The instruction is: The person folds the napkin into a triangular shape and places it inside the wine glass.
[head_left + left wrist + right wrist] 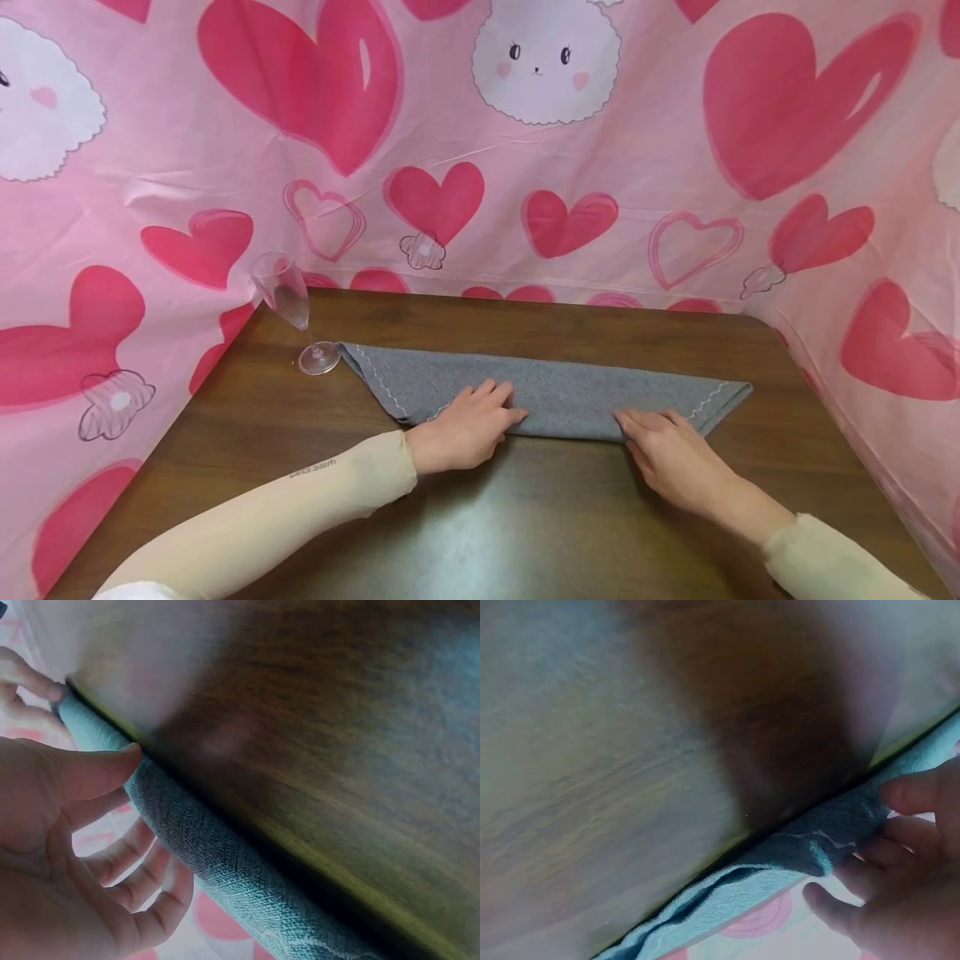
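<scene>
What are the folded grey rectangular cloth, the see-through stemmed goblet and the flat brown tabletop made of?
The folded grey rectangular cloth looks like matte woven fabric, maybe cotton or linen; its weave shows up close. The see-through stemmed goblet is clear and smooth, so glass or plastic. The flat brown tabletop has grain and a soft shine: wood, or a wood-look coating.

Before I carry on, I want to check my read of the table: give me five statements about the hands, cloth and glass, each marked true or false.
1. The left hand and right hand both touch the gray cloth. True.
2. The clear glass stands near the gray cloth's left end. True.
3. The gray cloth is spread out in a single layer. False: it is folded into a long strip.
4. The right hand holds the clear glass. False: it is at the gray cloth.
5. The tabletop is white. False: it is brown wood-grain.
</scene>
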### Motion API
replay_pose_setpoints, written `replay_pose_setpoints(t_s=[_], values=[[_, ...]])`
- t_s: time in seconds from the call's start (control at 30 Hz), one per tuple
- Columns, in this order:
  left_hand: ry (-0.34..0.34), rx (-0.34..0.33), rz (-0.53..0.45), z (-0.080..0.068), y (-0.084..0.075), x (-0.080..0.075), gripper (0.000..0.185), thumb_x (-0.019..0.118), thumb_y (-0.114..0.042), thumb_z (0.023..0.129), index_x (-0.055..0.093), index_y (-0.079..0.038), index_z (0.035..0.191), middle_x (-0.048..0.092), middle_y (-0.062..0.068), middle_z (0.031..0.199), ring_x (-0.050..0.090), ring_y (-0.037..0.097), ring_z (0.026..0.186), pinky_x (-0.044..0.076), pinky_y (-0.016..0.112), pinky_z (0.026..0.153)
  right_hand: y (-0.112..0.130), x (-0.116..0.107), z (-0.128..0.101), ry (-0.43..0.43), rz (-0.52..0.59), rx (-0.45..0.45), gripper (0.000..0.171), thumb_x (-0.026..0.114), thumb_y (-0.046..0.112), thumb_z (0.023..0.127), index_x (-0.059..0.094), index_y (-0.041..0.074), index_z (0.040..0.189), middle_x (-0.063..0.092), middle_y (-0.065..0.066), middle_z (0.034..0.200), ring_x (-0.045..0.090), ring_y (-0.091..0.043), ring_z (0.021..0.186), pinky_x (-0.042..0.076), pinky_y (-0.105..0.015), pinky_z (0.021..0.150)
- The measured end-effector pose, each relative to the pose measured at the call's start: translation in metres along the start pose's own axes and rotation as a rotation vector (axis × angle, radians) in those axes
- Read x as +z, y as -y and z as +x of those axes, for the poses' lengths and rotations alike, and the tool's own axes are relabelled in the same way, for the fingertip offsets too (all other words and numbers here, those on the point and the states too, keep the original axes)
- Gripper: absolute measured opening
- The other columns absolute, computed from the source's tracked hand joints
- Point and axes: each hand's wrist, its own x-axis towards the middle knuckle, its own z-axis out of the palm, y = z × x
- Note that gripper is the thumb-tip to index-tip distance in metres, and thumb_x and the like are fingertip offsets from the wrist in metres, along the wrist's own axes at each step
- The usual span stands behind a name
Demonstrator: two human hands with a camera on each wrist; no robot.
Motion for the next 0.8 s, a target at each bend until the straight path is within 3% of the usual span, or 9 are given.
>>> replay_pose_setpoints(t_s=[0.2,0.27,0.4,0.53,0.8], values=[[0.004,-0.002,-0.007,-0.003,0.002,0.0,0.046,0.07,-0.015,0.101,0.065,-0.022,0.146,0.056,0.002,0.115,0.051,0.021,0.098,0.047,0.035,0.075,0.009,-0.001,-0.011,0.23,0.015,0.089,0.063,0.065,0.022,0.105,0.042,-0.008,0.155,0.046,-0.025,0.157,0.046,-0.041,0.144,0.033,-0.074,0.107],[0.004,-0.002,-0.008,-0.003,0.003,-0.001,0.046,0.07,-0.014,0.101,0.065,-0.022,0.146,0.056,0.002,0.114,0.051,0.021,0.097,0.047,0.035,0.075,0.009,-0.001,-0.012,0.263,0.022,0.107,0.065,0.062,0.026,0.107,0.039,-0.007,0.158,0.041,-0.025,0.161,0.041,-0.042,0.148,0.029,-0.074,0.11],[0.006,-0.007,0.009,-0.002,0.003,0.001,0.046,0.069,-0.015,0.101,0.065,-0.023,0.147,0.056,0.002,0.116,0.051,0.021,0.098,0.047,0.035,0.075,0.011,-0.003,-0.008,0.257,0.028,0.124,0.066,0.065,0.029,0.105,0.043,-0.007,0.155,0.043,-0.025,0.159,0.041,-0.043,0.147,0.028,-0.076,0.109],[0.015,-0.02,0.013,-0.001,0.002,0.002,0.046,0.07,-0.016,0.102,0.065,-0.024,0.147,0.056,0.002,0.116,0.052,0.022,0.1,0.048,0.037,0.076,0.019,-0.005,0.003,0.2,0.034,0.139,0.061,0.072,0.029,0.101,0.054,-0.005,0.148,0.051,-0.025,0.153,0.046,-0.043,0.142,0.03,-0.079,0.104],[-0.008,-0.01,0.016,0.004,0.001,0.004,0.043,0.075,-0.018,0.099,0.069,-0.021,0.141,0.059,0.002,0.112,0.057,0.023,0.098,0.053,0.04,0.077,0.034,0.003,0.028,0.034,0.044,0.055,0.044,0.083,0.019,0.092,0.071,0.0,0.129,0.065,-0.019,0.132,0.06,-0.039,0.123,0.045,-0.066,0.093]])
